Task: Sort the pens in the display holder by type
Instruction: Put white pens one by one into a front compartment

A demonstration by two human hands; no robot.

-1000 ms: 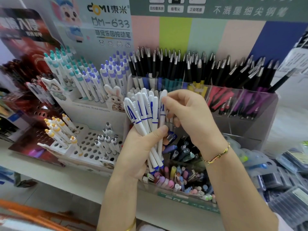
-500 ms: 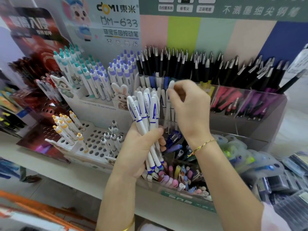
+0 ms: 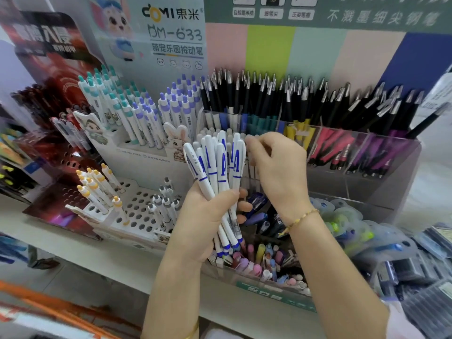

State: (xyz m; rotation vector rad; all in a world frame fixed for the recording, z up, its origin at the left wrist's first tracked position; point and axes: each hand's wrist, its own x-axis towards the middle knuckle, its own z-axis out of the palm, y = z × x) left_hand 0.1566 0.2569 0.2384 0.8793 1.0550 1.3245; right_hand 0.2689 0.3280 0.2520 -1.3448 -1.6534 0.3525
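Our left hand (image 3: 205,223) grips a fanned bundle of white pens (image 3: 217,165) with blue markings, caps up, above the front compartment of the clear display holder (image 3: 396,172). Our right hand (image 3: 278,174) sits just beside the bundle, fingers curled, fingertips near the caps of the standing white pens (image 3: 205,133) in the holder; we cannot tell whether it pinches one. Black pens (image 3: 293,94) fill the back row, and mixed pastel pens (image 3: 256,260) sit below our hands.
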